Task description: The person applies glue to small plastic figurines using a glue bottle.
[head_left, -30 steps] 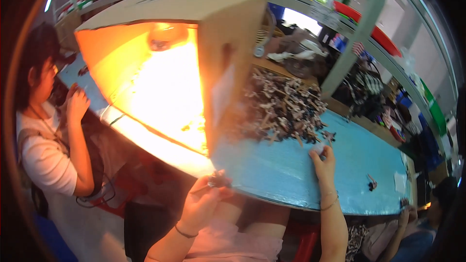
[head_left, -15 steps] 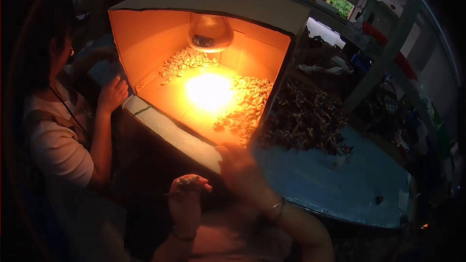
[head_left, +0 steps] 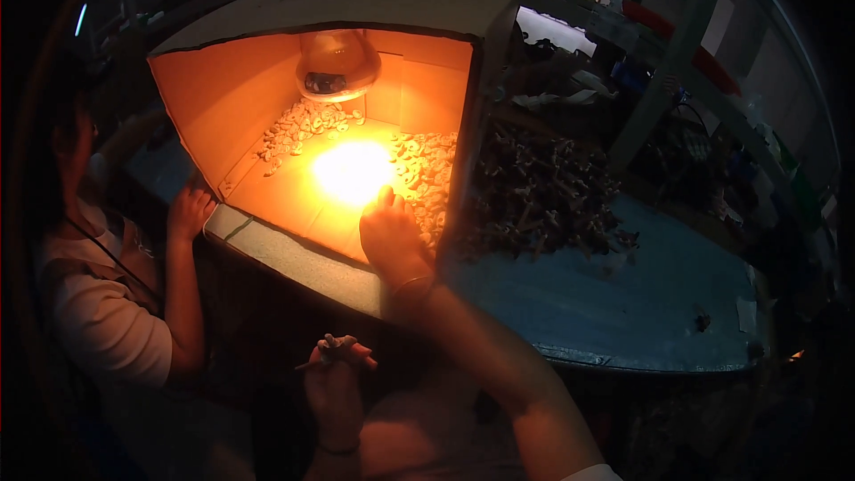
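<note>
Inside the lit cardboard box, my right hand reaches in past the front edge. Its fingers are bent together beside the pile of small, pale, rounded pieces, and what they pinch, if anything, is lost in the glare. Lower down, outside the box, my left hand is closed around a small knobbly piece with a thin stick-like end pointing left. Its exact kind is too dark to make out. Another heap of small pale pieces lies at the back left of the box.
A glowing lamp hangs from the box's top. To the right, many dark, spiky small pieces are heaped on a blue table. At the left a person sits with a hand by the box's side. A post stands behind.
My right hand has moved from the front edge into the box, up to the pile. My left hand stays low, still holding its piece. The view has shifted, and the person's hand at left is lower.
</note>
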{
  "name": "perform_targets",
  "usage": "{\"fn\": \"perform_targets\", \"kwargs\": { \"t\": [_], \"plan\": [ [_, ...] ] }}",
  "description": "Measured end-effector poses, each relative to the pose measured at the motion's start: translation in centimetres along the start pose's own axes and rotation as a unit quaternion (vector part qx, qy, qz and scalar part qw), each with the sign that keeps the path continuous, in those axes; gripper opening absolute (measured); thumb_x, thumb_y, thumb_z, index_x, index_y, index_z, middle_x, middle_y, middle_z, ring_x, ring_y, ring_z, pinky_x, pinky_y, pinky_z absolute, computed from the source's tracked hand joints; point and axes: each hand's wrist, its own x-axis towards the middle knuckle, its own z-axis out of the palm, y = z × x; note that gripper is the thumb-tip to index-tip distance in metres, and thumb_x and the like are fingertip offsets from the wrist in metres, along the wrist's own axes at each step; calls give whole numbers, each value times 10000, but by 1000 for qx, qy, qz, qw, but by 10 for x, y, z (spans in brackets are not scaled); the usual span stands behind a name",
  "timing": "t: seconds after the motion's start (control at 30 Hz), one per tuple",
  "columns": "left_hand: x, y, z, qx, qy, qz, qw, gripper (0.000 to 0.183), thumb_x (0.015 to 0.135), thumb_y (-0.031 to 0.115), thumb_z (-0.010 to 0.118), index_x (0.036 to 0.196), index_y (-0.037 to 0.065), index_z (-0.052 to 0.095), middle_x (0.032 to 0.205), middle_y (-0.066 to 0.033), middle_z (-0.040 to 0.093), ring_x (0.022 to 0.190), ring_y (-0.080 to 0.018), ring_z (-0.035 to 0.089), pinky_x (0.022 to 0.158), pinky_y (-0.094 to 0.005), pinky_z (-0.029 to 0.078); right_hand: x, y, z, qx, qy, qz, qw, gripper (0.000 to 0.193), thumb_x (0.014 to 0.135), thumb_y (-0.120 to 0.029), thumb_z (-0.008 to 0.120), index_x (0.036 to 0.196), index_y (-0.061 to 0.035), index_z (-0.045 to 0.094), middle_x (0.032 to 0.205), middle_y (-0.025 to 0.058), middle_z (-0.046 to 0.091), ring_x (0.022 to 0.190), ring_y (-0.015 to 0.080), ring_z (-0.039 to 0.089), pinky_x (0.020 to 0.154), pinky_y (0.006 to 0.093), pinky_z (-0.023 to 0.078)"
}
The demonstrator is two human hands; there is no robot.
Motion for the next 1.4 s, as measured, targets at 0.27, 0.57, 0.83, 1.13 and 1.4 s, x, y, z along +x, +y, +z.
{"fn": "perform_targets", "kwargs": {
  "t": [0.27, 0.57, 0.83, 1.13, 1.4],
  "plan": [
    [-4, -5, 13, 13, -5, 1, 1000, 172, 904, 107, 484, 1043, 13, 523, 970, -127, 576, 845, -203, 576, 720, -339, 490, -27, 2, -59, 335, 74, -135, 930, 102, 715, 19, 494, 779, -42, 444, 679, 122, 495, 621, 288, 529, 572, 389, 445],
    [-1, -16, 45, 67, -65, 11, 996, 197, 863, 59, 517, 1040, -25, 496, 942, -137, 597, 815, -195, 595, 750, -312, 504, -125, 103, -135, 615, -85, 98, 777, 201, 836, -16, 576, 1034, -9, 547, 888, 105, 614, 794, 176, 640, 660, 272, 500],
    [-20, -59, 105, 11, -264, -198, 944, 308, 870, -10, 495, 1177, -9, 467, 1056, -151, 599, 929, -185, 596, 816, -292, 483, -160, 169, -181, 615, -35, 178, 767, 204, 822, 37, 562, 1026, 32, 561, 944, 127, 643, 854, 187, 653, 710, 259, 512],
    [-30, -80, 120, 32, -318, -216, 923, 321, 879, 10, 503, 1196, 1, 456, 1064, -156, 596, 944, -207, 597, 808, -320, 485, -175, 196, -192, 543, 37, 63, 837, 210, 754, 101, 604, 943, 16, 570, 908, 150, 655, 828, 211, 650, 729, 293, 525],
    [-31, -74, 130, 16, -309, -268, 912, 271, 886, 52, 503, 1132, -63, 502, 1032, -158, 606, 921, -216, 600, 788, -322, 487, -182, 202, -188, 523, 45, 42, 850, 238, 722, 126, 576, 904, -25, 606, 900, 134, 668, 797, 238, 657, 668, 283, 525]
  ]
}}
